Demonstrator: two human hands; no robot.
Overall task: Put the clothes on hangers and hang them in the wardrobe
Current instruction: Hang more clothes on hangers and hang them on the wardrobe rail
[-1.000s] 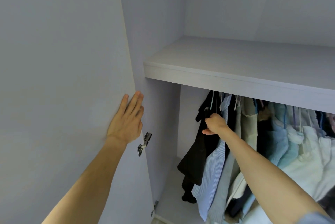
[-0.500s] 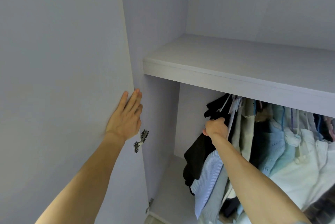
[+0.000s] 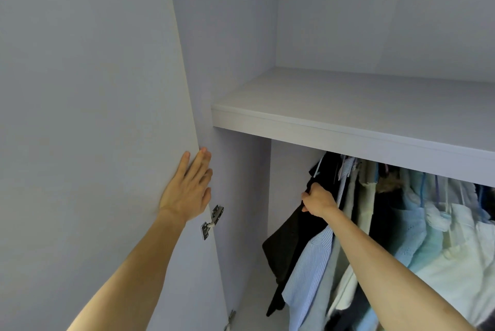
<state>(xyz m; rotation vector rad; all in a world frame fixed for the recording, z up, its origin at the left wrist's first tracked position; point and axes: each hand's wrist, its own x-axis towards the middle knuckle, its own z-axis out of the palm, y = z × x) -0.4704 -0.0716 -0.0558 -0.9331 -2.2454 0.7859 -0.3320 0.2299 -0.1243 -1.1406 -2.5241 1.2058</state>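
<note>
Clothes hang in one row under the single shelf [image 3: 348, 127], at the right. On the door [image 3: 93, 116], the left hand [image 3: 187, 191] lies flat, fingers spread, holding nothing; two hinges [image 3: 211, 221] show beside it. The right hand [image 3: 318, 200] is fisted on the black garment [image 3: 292, 237], leftmost in the row, beside a striped shirt [image 3: 308, 271].

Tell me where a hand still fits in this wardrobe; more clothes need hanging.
Free: the gap between the wardrobe side wall and the black garment that the right hand grips, and the shelf top. Crowded: from the striped shirt rightward, the garments hang packed together.
</note>
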